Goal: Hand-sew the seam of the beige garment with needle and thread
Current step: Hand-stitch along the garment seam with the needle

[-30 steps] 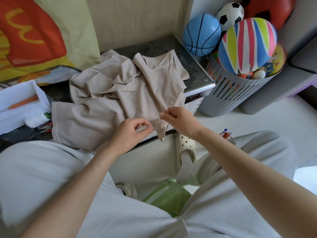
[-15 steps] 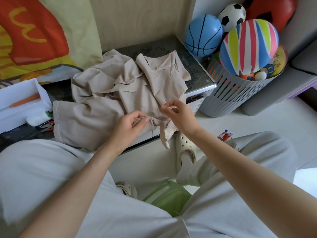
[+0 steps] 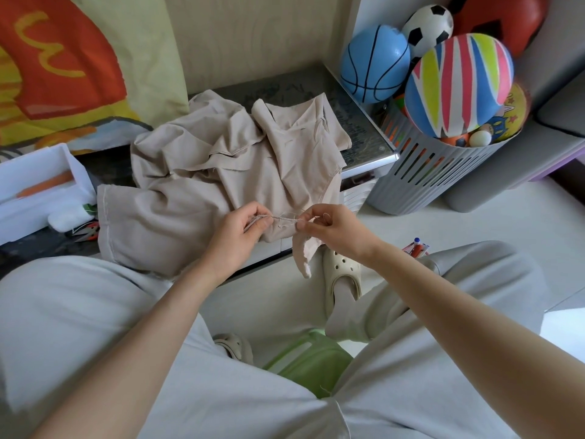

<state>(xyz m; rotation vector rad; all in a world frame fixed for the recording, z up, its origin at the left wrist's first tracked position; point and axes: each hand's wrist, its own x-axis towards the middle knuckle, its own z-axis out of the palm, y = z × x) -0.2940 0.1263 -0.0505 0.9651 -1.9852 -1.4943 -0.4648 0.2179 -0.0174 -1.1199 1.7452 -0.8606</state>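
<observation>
**Seam pulled taut at the table's front edge**

A seated person in pale grey clothes works at a low dark-topped table [image 3: 364, 134], seen from a head-worn camera looking down. The beige garment [image 3: 196, 185] lies crumpled across the middle of the table, its near part spilling over the table's front edge onto the person's left knee. At that front edge the left hand [image 3: 240, 236] pinches a fold of the garment between curled fingers and thumb. The right hand [image 3: 332, 229], just to its right, nips the same edge between thumb and forefinger, its other fingers curled. A short stretch of seam [image 3: 285, 218] runs tight between the two hands, and a loose flap hangs below the right fingertips. Needle and thread are too fine to make out with certainty.

On the table's left end stands a white box [image 3: 38, 185], with red-handled snips [image 3: 90, 232] beside it. A red and yellow banner [image 3: 63, 58] hangs behind the table's left half. Against the table's right side stands a grey slotted basket [image 3: 427, 172] heaped with a striped ball [image 3: 459, 87], a blue ball [image 3: 375, 64] and a black-and-white football [image 3: 429, 25]. Below the table's front edge a foot in a cream clog [image 3: 343, 274] rests on the pale floor, and a green stool [image 3: 310, 362] shows between the knees
</observation>
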